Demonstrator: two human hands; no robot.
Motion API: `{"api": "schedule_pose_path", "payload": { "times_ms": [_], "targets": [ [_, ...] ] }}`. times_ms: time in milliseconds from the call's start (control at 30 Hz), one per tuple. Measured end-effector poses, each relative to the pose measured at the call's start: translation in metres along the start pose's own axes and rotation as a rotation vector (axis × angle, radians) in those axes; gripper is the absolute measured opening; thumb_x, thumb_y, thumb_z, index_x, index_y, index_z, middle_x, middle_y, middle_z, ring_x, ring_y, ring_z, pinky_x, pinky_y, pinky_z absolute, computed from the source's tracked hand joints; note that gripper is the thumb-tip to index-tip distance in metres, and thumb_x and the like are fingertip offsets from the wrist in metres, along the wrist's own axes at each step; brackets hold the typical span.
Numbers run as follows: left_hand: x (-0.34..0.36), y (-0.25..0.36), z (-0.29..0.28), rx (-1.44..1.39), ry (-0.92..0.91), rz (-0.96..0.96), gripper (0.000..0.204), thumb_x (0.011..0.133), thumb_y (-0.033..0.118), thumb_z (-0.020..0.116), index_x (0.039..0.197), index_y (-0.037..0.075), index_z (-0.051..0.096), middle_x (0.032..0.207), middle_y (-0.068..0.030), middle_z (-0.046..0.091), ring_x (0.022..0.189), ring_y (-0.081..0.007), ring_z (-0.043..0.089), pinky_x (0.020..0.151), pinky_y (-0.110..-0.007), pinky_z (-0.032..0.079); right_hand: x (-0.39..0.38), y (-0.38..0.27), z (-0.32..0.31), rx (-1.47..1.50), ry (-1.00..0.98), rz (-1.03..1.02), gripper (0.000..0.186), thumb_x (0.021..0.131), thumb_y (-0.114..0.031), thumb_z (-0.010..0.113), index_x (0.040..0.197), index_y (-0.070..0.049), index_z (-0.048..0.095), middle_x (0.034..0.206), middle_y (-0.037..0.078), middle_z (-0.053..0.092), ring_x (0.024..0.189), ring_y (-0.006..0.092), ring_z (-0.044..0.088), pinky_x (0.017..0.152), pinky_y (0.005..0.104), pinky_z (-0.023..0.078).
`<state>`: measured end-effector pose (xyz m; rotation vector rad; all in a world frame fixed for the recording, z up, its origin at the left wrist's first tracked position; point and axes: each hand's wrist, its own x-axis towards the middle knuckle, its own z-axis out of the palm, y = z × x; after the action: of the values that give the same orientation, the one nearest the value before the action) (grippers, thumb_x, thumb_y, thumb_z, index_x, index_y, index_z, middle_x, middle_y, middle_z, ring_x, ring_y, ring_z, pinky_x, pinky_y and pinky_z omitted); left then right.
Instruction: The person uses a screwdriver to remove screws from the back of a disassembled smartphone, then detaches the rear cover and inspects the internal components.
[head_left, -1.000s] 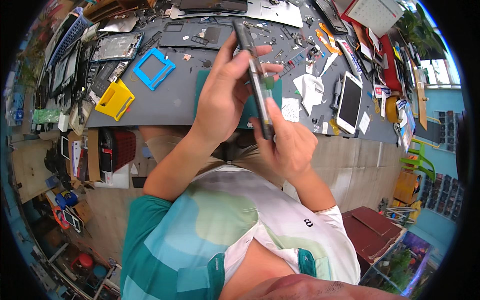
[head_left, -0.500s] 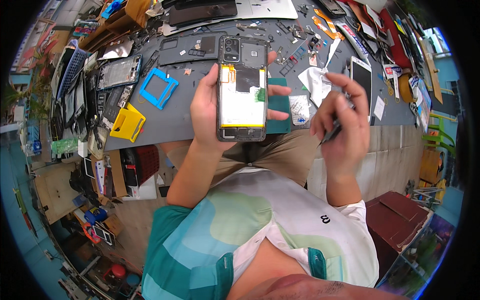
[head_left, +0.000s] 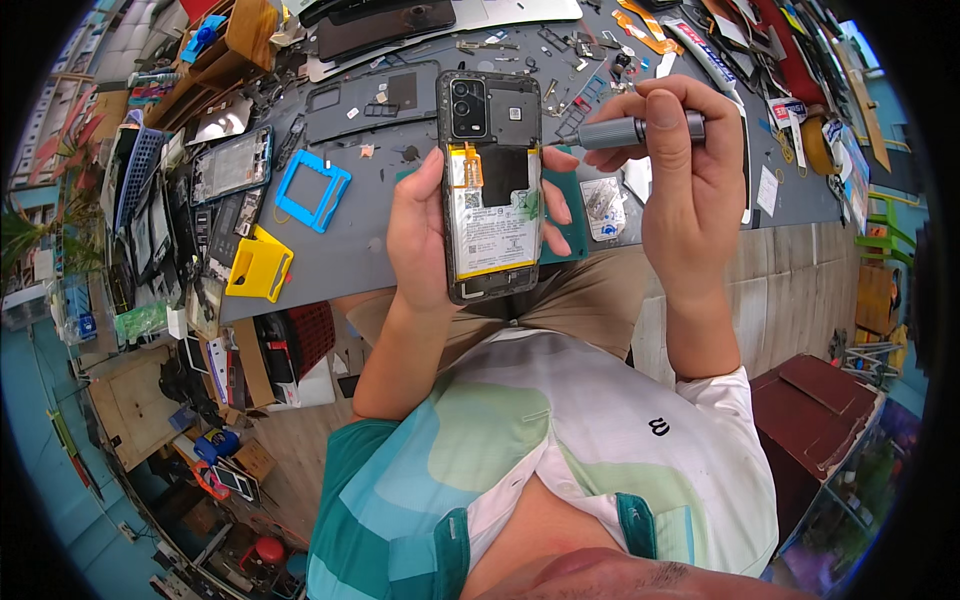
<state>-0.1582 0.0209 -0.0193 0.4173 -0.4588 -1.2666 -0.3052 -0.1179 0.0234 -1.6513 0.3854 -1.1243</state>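
Note:
My left hand (head_left: 420, 230) grips an upright smartphone (head_left: 494, 185) with its back cover off, showing a camera block, a battery with a yellow edge and an orange flex cable. Its fingertips wrap round the phone's right side. My right hand (head_left: 690, 180) holds a grey cylindrical screwdriver (head_left: 625, 130) sideways, its thin tip pointing left toward the phone's upper right edge. A teal mat (head_left: 572, 235) lies on the desk behind the phone. Just right of it is a small white card (head_left: 604, 207).
The grey desk (head_left: 365, 250) carries a blue bracket (head_left: 338, 190), a yellow stand (head_left: 258, 270), an opened phone (head_left: 230, 160), loose covers (head_left: 372, 95) and many small parts. Dense piles of parts and tools line both sides. A maroon box (head_left: 805, 410) stands at my lower right.
My left hand has turned the phone from edge-on to back-up. My right hand has left the phone, moved right and up, and now holds the screwdriver level beside it.

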Motion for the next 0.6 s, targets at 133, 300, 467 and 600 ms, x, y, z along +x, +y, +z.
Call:
{"api": "schedule_pose_path", "payload": {
  "times_ms": [133,300,467,600],
  "targets": [
    [-0.001,0.0,0.003,0.031,0.015,0.008,0.076,0.113,0.05,0.026,0.147,-0.013,0.051,0.139,-0.0351,0.061,0.087,-0.0361,0.075,0.078,-0.045,0.065,-0.003,0.01,0.002,-0.094,0.014,-0.11,0.023,0.115,-0.018,0.06,0.126,0.001,0.058,0.099,0.011,0.078,0.079,0.0128,0.075,0.071,0.025,0.06],
    [-0.001,-0.001,0.005,0.044,0.028,0.017,0.075,0.113,0.049,0.026,0.148,-0.011,0.052,0.14,-0.033,0.062,0.088,-0.0342,0.074,0.078,-0.044,0.064,-0.006,0.015,0.003,-0.126,0.017,-0.117,0.022,0.115,-0.017,0.06,0.127,0.001,0.058,0.099,0.01,0.078,0.08,0.0125,0.075,0.071,0.0255,0.061],
    [-0.001,-0.002,0.006,0.06,0.031,0.023,0.074,0.113,0.049,0.026,0.148,-0.01,0.053,0.139,-0.0326,0.063,0.087,-0.0329,0.074,0.077,-0.042,0.063,-0.009,0.016,0.005,-0.145,0.065,-0.147,0.021,0.112,-0.015,0.066,0.123,0.002,0.061,0.1,0.011,0.078,0.079,0.0143,0.077,0.068,0.0269,0.061],
    [-0.003,-0.003,0.002,0.124,0.041,0.029,0.072,0.112,0.049,0.026,0.148,-0.008,0.054,0.136,-0.0317,0.064,0.085,-0.031,0.073,0.076,-0.041,0.063,-0.012,0.0,-0.003,-0.547,-0.078,-0.214,0.019,0.106,-0.011,0.074,0.117,0.003,0.067,0.104,0.013,0.077,0.082,0.0172,0.077,0.072,0.0281,0.061]
  ]
}}
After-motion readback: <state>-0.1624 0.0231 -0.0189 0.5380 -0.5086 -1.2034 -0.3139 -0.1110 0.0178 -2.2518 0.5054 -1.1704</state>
